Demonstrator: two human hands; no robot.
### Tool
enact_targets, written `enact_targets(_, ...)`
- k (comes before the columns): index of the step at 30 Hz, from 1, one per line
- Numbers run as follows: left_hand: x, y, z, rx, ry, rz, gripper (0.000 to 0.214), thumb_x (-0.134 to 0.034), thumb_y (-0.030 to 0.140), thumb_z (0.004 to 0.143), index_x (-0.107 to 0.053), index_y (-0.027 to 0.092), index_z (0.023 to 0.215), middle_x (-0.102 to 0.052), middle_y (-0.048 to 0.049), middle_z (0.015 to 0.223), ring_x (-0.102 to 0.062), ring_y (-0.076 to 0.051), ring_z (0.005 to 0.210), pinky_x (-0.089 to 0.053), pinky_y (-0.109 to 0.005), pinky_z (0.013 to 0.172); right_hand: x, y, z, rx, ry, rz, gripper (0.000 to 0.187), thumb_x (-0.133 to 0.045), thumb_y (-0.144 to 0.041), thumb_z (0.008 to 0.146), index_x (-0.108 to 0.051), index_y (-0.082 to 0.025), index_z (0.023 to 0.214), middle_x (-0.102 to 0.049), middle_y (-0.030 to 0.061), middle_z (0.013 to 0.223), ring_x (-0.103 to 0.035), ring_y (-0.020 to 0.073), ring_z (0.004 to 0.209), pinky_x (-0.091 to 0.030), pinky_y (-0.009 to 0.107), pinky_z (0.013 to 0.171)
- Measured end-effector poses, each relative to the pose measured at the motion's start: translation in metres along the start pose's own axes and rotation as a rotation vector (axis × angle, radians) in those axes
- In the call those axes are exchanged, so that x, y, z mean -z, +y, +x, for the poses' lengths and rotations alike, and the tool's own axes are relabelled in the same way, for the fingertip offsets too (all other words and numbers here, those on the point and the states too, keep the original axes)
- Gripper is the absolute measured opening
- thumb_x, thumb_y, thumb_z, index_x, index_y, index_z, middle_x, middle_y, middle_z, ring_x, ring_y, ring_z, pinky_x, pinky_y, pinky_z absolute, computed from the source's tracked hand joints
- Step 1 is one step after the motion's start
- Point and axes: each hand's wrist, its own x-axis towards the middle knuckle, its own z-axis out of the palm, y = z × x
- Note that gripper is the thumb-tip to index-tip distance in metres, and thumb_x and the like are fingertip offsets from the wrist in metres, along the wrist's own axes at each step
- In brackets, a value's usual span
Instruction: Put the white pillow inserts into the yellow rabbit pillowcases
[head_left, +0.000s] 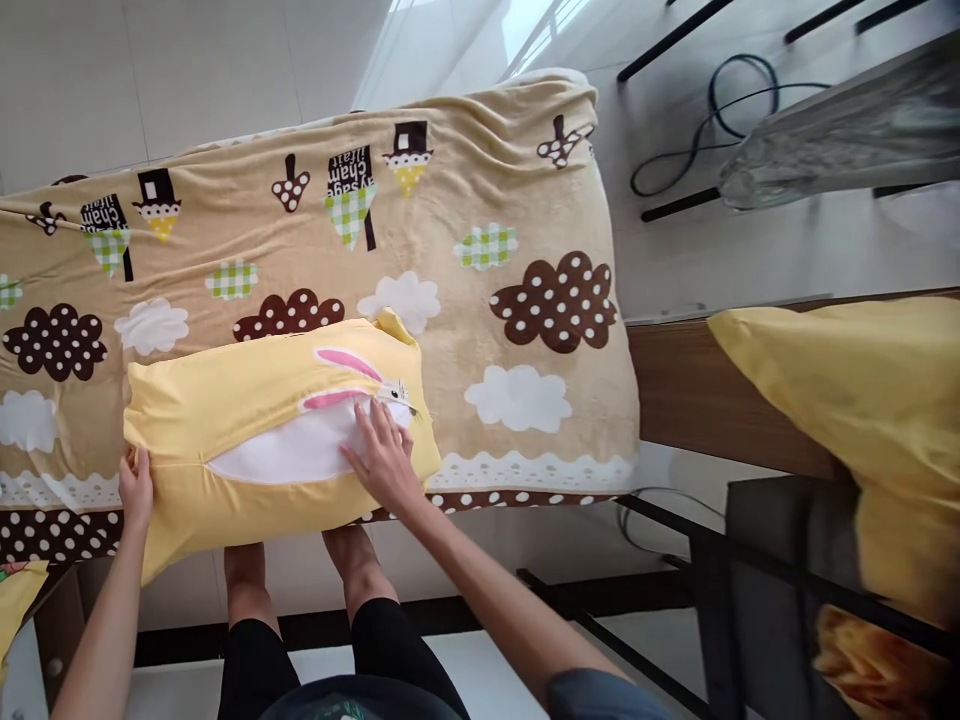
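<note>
Our left hand [136,490] grips the pillow [247,400] at its left end, fingers closed on the yellow cover. Our right hand [384,455] lies flat, fingers spread, on the white filling by the zip [396,392]. The pillow lies on the blanket [480,180], near its front edge.

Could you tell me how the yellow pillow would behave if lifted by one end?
It would probably sag, not stay stiff: the yellow pillow looks soft, wrinkling at the left hand. Being puffy, it is likely light for its bulk. The white insert shows through the open gap by the right hand, so it might bulge out.
</note>
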Motion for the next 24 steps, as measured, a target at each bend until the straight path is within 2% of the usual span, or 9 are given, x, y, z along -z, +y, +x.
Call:
enact_targets(3, -0.001, -0.038, -0.047, 0.043, 0.027, -0.005, 0.060, -0.037, 0.052, 0.091, -0.043, 0.011, 0.135, -0.054, -0.0183, 0.132, -0.054, -0.025, 0.122, -0.044, -0.037, 0.103, -0.017, -0.028, -0.030, 0.082, -0.030, -0.039, 0.055, -0.030, -0.036, 0.098, -0.028, -0.025, 0.152, -0.028, 0.0110, 0.157, -0.022, 0.0276, 0.146, -0.022, 0.047, 0.113)
enact_targets(6, -0.013, -0.054, -0.070, 0.056, 0.006, 0.116, 0.053, -0.043, 0.048, 0.089, -0.050, 0.014, 0.129, -0.059, -0.0171, 0.127, -0.056, -0.028, 0.119, -0.046, -0.038, 0.099, -0.033, -0.045, -0.025, 0.128, -0.158, -0.067, 0.058, -0.039, -0.043, 0.096, -0.028, -0.031, 0.152, -0.026, 0.0091, 0.158, -0.021, 0.0328, 0.146, -0.019, 0.054, 0.114)
enact_targets(10, -0.030, -0.040, -0.066, 0.094, 0.181, 0.235, 0.050, -0.034, 0.050, 0.091, -0.061, 0.011, 0.108, -0.065, -0.0202, 0.103, -0.060, -0.033, 0.106, -0.047, -0.045, 0.090, -0.051, -0.048, 0.022, 0.090, -0.389, -0.068, 0.068, -0.050, -0.050, 0.091, -0.025, -0.033, 0.153, -0.024, 0.0129, 0.158, -0.024, 0.0406, 0.143, -0.023, 0.064, 0.109)
enact_targets(12, -0.027, -0.028, -0.063, 0.075, 0.238, 0.212, 0.049, -0.032, 0.048, 0.091, -0.063, 0.012, 0.099, -0.066, -0.0186, 0.095, -0.061, -0.031, 0.101, -0.047, -0.043, 0.089, -0.051, -0.043, 0.049, 0.041, -0.495, -0.017, 0.072, -0.053, -0.054, 0.088, -0.025, -0.036, 0.152, -0.024, 0.0111, 0.159, -0.031, 0.0385, 0.141, -0.032, 0.058, 0.108)
enact_targets(14, -0.014, -0.020, -0.066, 0.043, 0.284, 0.152, 0.047, -0.033, 0.048, 0.090, -0.063, 0.012, 0.098, -0.066, -0.0170, 0.095, -0.062, -0.028, 0.100, -0.048, -0.038, 0.089, -0.043, -0.038, 0.068, 0.003, -0.562, 0.026, 0.074, -0.055, -0.060, 0.085, -0.028, -0.037, 0.151, -0.026, 0.0090, 0.158, -0.043, 0.0353, 0.135, -0.040, 0.050, 0.104)
enact_targets(16, 0.002, -0.019, -0.071, 0.021, 0.316, 0.072, 0.046, -0.035, 0.048, 0.088, -0.062, 0.012, 0.096, -0.066, -0.0161, 0.094, -0.062, -0.026, 0.097, -0.049, -0.035, 0.088, -0.031, -0.035, 0.076, -0.007, -0.559, 0.034, 0.077, -0.055, -0.063, 0.083, -0.030, -0.037, 0.150, -0.029, 0.0081, 0.157, -0.049, 0.0335, 0.130, -0.044, 0.045, 0.101)
enact_targets(19, 0.016, -0.031, -0.070, 0.054, 0.337, -0.045, 0.042, -0.042, 0.050, 0.084, -0.062, 0.013, 0.087, -0.065, -0.0130, 0.085, -0.061, -0.025, 0.090, -0.049, -0.037, 0.086, -0.013, -0.029, 0.062, 0.043, -0.490, 0.085, 0.067, -0.044, -0.059, 0.090, -0.033, -0.031, 0.150, -0.042, 0.0090, 0.150, -0.052, 0.0313, 0.126, -0.046, 0.042, 0.097)
enact_targets(22, 0.007, -0.050, -0.055, 0.154, 0.328, -0.175, 0.037, -0.048, 0.046, 0.079, -0.062, 0.012, 0.080, -0.063, -0.0099, 0.078, -0.060, -0.023, 0.084, -0.050, -0.038, 0.084, -0.002, -0.014, 0.031, 0.184, -0.400, 0.158, 0.054, -0.035, -0.053, 0.096, -0.050, -0.023, 0.139, -0.059, 0.0112, 0.133, -0.057, 0.0294, 0.117, -0.046, 0.041, 0.095)
enact_targets(24, -0.007, -0.059, -0.042, 0.228, 0.326, -0.273, 0.036, -0.050, 0.044, 0.077, -0.062, 0.011, 0.084, -0.063, -0.0090, 0.081, -0.060, -0.021, 0.083, -0.051, -0.037, 0.083, -0.001, -0.001, 0.011, 0.305, -0.340, 0.116, 0.051, -0.045, -0.055, 0.092, -0.058, -0.022, 0.128, -0.064, 0.0128, 0.123, -0.058, 0.0305, 0.113, -0.043, 0.042, 0.097)
